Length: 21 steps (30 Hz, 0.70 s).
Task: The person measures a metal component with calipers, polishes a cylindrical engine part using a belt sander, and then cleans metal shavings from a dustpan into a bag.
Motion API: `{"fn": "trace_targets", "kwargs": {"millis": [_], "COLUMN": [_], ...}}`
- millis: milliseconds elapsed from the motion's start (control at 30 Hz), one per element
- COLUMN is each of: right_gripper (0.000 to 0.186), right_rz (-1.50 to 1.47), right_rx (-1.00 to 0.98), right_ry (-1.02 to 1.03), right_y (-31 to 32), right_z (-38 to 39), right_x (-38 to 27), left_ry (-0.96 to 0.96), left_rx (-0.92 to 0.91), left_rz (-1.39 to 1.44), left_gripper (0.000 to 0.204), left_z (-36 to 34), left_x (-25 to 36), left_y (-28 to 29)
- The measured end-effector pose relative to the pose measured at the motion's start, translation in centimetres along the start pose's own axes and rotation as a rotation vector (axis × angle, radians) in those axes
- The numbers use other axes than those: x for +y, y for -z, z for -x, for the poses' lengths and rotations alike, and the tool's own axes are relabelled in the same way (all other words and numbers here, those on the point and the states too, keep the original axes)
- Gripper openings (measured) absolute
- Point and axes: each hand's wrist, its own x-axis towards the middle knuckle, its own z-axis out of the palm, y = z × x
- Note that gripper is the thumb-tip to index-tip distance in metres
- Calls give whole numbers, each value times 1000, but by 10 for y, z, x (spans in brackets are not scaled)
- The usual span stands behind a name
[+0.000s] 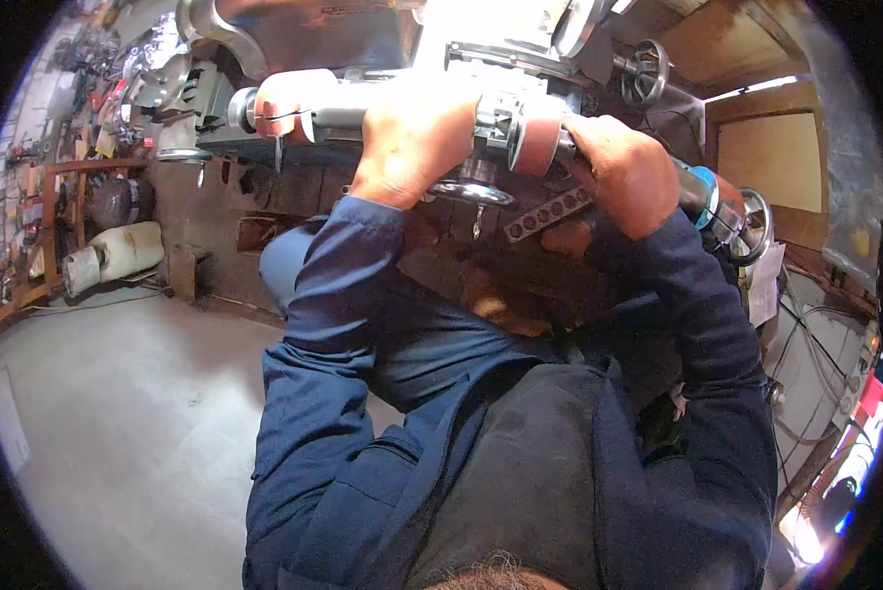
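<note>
We rest our left hand [417,143] left of the chrome handwheel [475,195], our right hand [630,175] right of it, and cannot tell either grip's closure or hold.

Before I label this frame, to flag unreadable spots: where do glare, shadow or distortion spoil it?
Head view: glare bleaches part of the machine and left hand; head view: shadow darkens the space beneath; head view: straight edges curve near the rim.
</note>
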Motion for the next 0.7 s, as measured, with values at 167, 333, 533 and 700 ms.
{"fn": "trace_targets", "kwargs": {"millis": [167,333,533,700], "right_gripper": [39,42,58,59], "right_rz": [41,56,261,2], "right_rx": [35,16,212,132], "right_ry": [17,17,149,-122], "right_y": [-6,-4,-4,10], "right_z": [1,0,21,5], "right_x": [2,-2,-12,-16], "left_ry": [-34,-28,-202,-169], "left_rx": [-103,-46,158,134], "left_rz": [13,8,188,113], "left_gripper": [20,24,40,42], "left_z": [-5,1,22,33], "left_x": [-4,-4,-13,-18], "left_y": [8,6,18,11]}}
